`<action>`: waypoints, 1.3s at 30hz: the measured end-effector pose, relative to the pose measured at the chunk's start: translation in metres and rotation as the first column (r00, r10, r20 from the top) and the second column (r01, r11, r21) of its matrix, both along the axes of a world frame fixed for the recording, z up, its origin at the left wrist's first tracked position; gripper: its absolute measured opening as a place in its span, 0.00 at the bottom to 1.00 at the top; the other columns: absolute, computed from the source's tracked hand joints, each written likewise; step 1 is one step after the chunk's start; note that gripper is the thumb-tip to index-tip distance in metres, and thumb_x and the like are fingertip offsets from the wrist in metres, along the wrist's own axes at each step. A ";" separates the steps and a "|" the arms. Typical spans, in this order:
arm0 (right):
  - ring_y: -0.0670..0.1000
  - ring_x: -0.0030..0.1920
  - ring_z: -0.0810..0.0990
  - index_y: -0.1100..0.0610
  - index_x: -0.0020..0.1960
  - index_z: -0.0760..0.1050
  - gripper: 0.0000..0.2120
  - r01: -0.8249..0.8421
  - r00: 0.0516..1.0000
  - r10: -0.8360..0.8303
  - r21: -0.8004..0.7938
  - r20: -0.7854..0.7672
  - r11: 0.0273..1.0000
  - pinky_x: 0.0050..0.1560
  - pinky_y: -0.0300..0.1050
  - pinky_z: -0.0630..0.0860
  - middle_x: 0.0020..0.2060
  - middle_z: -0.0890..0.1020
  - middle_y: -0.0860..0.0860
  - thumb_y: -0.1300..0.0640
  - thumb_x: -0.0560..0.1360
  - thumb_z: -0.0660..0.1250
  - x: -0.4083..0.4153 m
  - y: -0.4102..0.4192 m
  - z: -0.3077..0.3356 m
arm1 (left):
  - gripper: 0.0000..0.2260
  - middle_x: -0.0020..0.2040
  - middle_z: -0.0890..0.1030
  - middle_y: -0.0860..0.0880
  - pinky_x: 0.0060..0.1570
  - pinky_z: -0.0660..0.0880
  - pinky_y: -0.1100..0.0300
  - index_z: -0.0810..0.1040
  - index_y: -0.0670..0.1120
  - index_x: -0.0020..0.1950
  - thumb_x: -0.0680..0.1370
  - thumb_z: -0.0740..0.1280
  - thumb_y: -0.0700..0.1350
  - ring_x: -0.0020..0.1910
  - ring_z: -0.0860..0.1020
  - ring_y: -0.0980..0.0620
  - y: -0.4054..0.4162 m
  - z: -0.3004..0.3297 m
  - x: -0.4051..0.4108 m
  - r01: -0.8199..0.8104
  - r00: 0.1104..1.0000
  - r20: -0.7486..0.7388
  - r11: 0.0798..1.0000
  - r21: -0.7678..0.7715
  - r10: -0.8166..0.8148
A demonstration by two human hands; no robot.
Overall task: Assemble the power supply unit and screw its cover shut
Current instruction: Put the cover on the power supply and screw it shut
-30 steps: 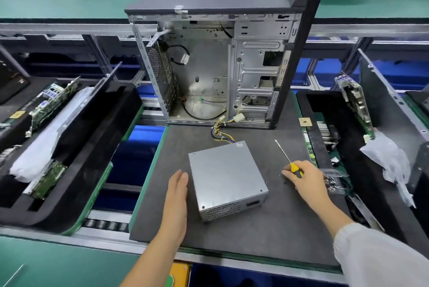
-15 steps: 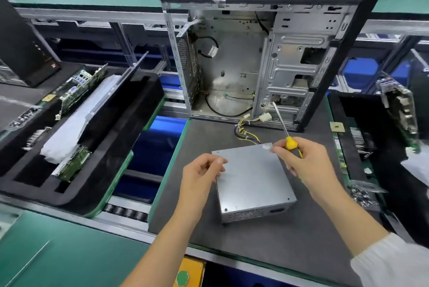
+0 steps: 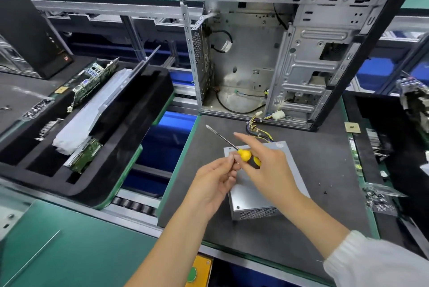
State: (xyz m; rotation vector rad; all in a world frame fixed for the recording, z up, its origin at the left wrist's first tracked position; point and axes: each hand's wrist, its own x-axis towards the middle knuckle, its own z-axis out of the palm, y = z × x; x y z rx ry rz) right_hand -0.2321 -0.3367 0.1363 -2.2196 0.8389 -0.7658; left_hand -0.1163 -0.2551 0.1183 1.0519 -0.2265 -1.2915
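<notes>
Near the table's [image 3: 301, 235] front edge, power supply unit [image 3: 253, 203] lying flat. Above it, right hand [image 3: 267, 170] gripping screwdriver [image 3: 243, 154]; left fingers [image 3: 229, 161] pinching something unseen. Likely seating a screw; next, tip to cover hole.

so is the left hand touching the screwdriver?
Touching. The head view shows the left hand with its fingertips against the yellow handle of the screwdriver, which the right hand also holds.

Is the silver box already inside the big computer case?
No, the silver box sits on the grey mat, in front of the open computer case.
</notes>
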 end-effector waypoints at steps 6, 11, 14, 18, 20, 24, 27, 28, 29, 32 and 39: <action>0.44 0.32 0.73 0.48 0.53 0.72 0.09 -0.070 0.993 0.075 0.061 -0.092 0.996 0.37 0.42 0.71 0.36 0.80 0.44 0.50 0.75 0.67 -0.007 -0.005 0.003 | 0.08 0.37 0.82 0.47 0.37 0.76 0.65 0.85 0.44 0.43 0.79 0.67 0.39 0.37 0.78 0.54 0.008 0.000 0.023 -0.135 0.904 0.396 0.986 -0.098 0.163; 0.41 0.34 0.72 0.51 0.46 0.71 0.05 -0.153 0.971 0.167 0.092 -0.172 0.984 0.37 0.33 0.68 0.34 0.74 0.43 0.53 0.75 0.67 -0.016 -0.009 0.008 | 0.04 0.40 0.83 0.46 0.41 0.78 0.64 0.84 0.43 0.47 0.77 0.69 0.40 0.41 0.80 0.53 0.013 0.006 0.051 -0.153 0.831 0.517 0.978 -0.141 0.205; 0.40 0.40 0.74 0.52 0.47 0.77 0.04 -0.166 0.976 0.174 0.067 -0.134 0.984 0.41 0.29 0.69 0.38 0.77 0.43 0.54 0.73 0.70 -0.017 -0.009 0.011 | 0.04 0.41 0.83 0.47 0.42 0.78 0.63 0.84 0.44 0.47 0.77 0.70 0.41 0.41 0.80 0.53 0.013 0.006 0.055 -0.103 0.829 0.536 0.985 -0.136 0.160; 0.45 0.42 0.76 0.51 0.48 0.80 0.05 -0.140 0.985 0.146 0.075 -0.091 0.987 0.45 0.40 0.75 0.40 0.80 0.45 0.54 0.72 0.72 -0.019 -0.013 0.012 | 0.06 0.42 0.82 0.46 0.43 0.78 0.62 0.84 0.44 0.46 0.75 0.70 0.45 0.42 0.80 0.51 0.015 0.008 0.060 -0.062 0.869 0.474 0.982 -0.180 0.142; 0.45 0.39 0.75 0.49 0.47 0.80 0.04 -0.118 0.988 0.121 0.041 -0.091 0.992 0.43 0.45 0.75 0.38 0.79 0.45 0.53 0.72 0.72 -0.020 -0.015 0.013 | 0.06 0.41 0.82 0.45 0.44 0.78 0.61 0.83 0.43 0.47 0.75 0.69 0.45 0.43 0.80 0.51 0.017 0.007 0.062 -0.046 0.878 0.460 0.980 -0.194 0.133; 0.45 0.40 0.76 0.48 0.49 0.81 0.06 -0.134 0.984 0.136 0.025 -0.116 0.991 0.44 0.47 0.75 0.39 0.80 0.44 0.51 0.73 0.71 -0.019 -0.019 0.016 | 0.05 0.42 0.83 0.45 0.45 0.79 0.61 0.84 0.46 0.46 0.75 0.69 0.46 0.44 0.81 0.50 0.017 0.006 0.063 -0.010 0.870 0.482 0.982 -0.189 0.101; 0.44 0.39 0.76 0.47 0.50 0.81 0.07 -0.144 0.981 0.144 0.010 -0.133 0.989 0.43 0.45 0.75 0.38 0.79 0.43 0.50 0.73 0.71 -0.020 -0.020 0.016 | 0.05 0.42 0.83 0.44 0.47 0.79 0.59 0.84 0.46 0.46 0.76 0.70 0.45 0.44 0.82 0.49 0.018 0.006 0.066 0.018 0.838 0.540 0.985 -0.173 0.079; 0.42 0.38 0.75 0.46 0.50 0.81 0.07 -0.144 0.980 0.143 0.003 -0.138 0.990 0.42 0.44 0.75 0.37 0.78 0.42 0.50 0.73 0.71 -0.020 -0.021 0.016 | 0.04 0.42 0.83 0.44 0.48 0.79 0.59 0.84 0.46 0.46 0.76 0.70 0.44 0.44 0.82 0.48 0.018 0.007 0.067 0.032 0.822 0.566 0.986 -0.165 0.068; 0.42 0.38 0.74 0.45 0.50 0.81 0.07 -0.144 0.978 0.141 -0.008 -0.153 0.990 0.41 0.44 0.74 0.37 0.77 0.41 0.49 0.73 0.70 -0.021 -0.022 0.016 | 0.04 0.41 0.83 0.44 0.48 0.79 0.59 0.84 0.46 0.46 0.77 0.70 0.43 0.44 0.82 0.48 0.019 0.008 0.069 0.049 0.801 0.596 0.987 -0.155 0.054; 0.42 0.40 0.72 0.40 0.52 0.79 0.08 -0.167 0.950 0.140 -0.073 -0.277 0.983 0.41 0.44 0.73 0.38 0.77 0.41 0.43 0.73 0.67 -0.025 -0.027 0.020 | 0.05 0.40 0.84 0.46 0.47 0.78 0.62 0.84 0.47 0.44 0.77 0.70 0.39 0.42 0.82 0.51 0.020 0.013 0.076 0.122 0.680 0.733 0.987 -0.102 -0.008; 0.41 0.39 0.79 0.40 0.51 0.78 0.06 -0.304 0.901 0.321 0.103 -0.292 0.947 0.44 0.42 0.74 0.35 0.82 0.37 0.45 0.75 0.66 -0.024 -0.044 0.045 | 0.06 0.40 0.84 0.48 0.49 0.78 0.62 0.84 0.49 0.44 0.77 0.70 0.39 0.42 0.82 0.53 0.023 0.018 0.079 0.191 0.531 0.844 0.981 -0.035 -0.074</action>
